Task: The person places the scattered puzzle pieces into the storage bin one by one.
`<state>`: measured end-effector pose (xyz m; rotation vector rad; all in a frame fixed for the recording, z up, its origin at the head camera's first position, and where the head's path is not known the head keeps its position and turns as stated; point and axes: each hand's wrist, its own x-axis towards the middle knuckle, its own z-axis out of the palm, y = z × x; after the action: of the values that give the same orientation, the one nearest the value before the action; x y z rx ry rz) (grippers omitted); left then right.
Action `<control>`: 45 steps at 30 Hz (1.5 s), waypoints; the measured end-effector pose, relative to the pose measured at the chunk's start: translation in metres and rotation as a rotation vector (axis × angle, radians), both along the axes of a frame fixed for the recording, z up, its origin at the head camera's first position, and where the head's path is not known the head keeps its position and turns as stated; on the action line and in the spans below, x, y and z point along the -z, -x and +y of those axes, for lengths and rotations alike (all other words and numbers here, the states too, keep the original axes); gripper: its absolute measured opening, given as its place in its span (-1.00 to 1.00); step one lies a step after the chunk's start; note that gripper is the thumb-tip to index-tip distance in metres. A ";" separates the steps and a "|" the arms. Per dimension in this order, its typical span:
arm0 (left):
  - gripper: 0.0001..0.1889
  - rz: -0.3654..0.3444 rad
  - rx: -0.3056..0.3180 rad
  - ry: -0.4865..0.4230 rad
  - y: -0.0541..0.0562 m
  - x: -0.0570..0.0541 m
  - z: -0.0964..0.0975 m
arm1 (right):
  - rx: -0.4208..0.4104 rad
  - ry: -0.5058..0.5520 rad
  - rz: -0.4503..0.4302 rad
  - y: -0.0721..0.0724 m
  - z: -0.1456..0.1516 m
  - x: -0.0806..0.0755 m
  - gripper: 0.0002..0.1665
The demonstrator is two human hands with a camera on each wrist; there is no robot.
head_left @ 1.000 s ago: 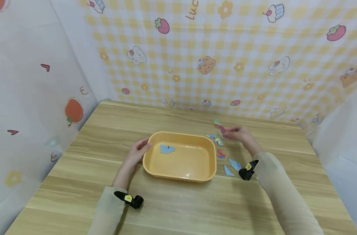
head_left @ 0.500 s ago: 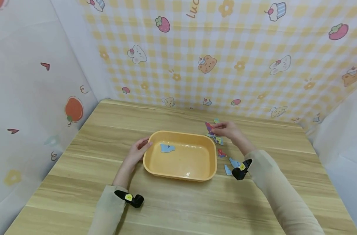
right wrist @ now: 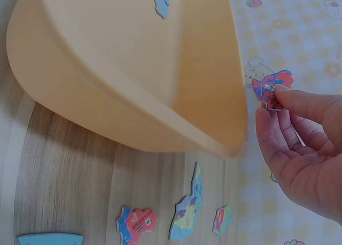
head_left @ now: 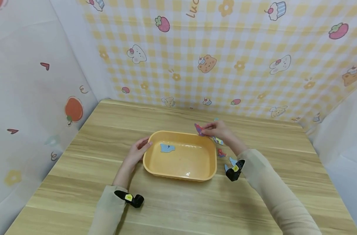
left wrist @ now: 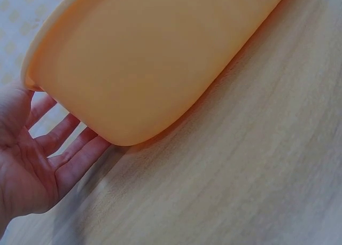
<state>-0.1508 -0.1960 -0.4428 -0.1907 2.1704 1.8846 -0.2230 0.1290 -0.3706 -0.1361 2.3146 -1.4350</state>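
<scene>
A yellow-orange plastic basin (head_left: 181, 178) stands on the wooden table. My left hand (head_left: 138, 150) holds its left end, thumb over the rim and fingers against the outside wall, as the left wrist view shows. One light blue puzzle piece (head_left: 167, 148) lies inside the basin. Between thumb and fingers my right hand (head_left: 218, 130) pinches a red and purple puzzle piece (right wrist: 271, 89), up by the basin's back right rim. Below that hand in the right wrist view lie a red and blue piece (right wrist: 136, 224), a long yellow and blue piece (right wrist: 187, 207) and a small green and red one (right wrist: 222, 220).
Light blue pieces (head_left: 232, 161) lie to the right of the basin, partly hidden by the right wrist camera (head_left: 233, 173). A yellow checked cloth (head_left: 178, 65) hangs behind the table, and a white printed cloth (head_left: 34, 98) hangs at the left.
My right hand has carried the red and purple puzzle piece leftward from the loose pieces to the basin's back rim. My left hand and the basin have stayed in place.
</scene>
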 end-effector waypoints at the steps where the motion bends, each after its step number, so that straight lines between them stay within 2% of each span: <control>1: -0.41 0.001 0.003 -0.002 0.000 0.000 0.000 | -0.004 0.004 0.002 -0.001 -0.002 0.000 -0.60; 14: -0.41 0.000 0.006 -0.005 0.000 0.000 0.000 | -0.074 0.009 -0.024 -0.006 -0.024 0.000 -0.68; 20: -0.41 -0.005 0.003 -0.008 0.000 0.000 0.000 | -0.167 -0.108 0.052 -0.010 -0.033 0.000 -0.75; 26: -0.42 -0.014 -0.005 -0.006 0.000 -0.001 0.001 | -0.232 -0.119 0.096 -0.014 -0.038 0.002 -0.80; 37: -0.42 -0.017 -0.003 -0.010 -0.001 -0.002 0.000 | -0.420 -0.317 0.198 -0.019 -0.050 0.010 -0.85; 42: -0.40 -0.010 0.006 -0.006 -0.001 -0.002 0.000 | -0.466 -0.372 0.208 -0.009 -0.055 0.028 -0.89; 43: -0.40 -0.011 0.006 -0.004 -0.001 -0.002 0.000 | -0.493 -0.331 0.246 -0.001 -0.052 0.044 -0.92; 45: -0.40 -0.012 0.009 -0.003 -0.001 -0.002 0.001 | -0.520 -0.335 0.262 0.002 -0.053 0.050 -0.94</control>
<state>-0.1500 -0.1954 -0.4412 -0.1914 2.1574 1.8766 -0.2251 0.0765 -0.4205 -0.7997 2.4328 -0.8011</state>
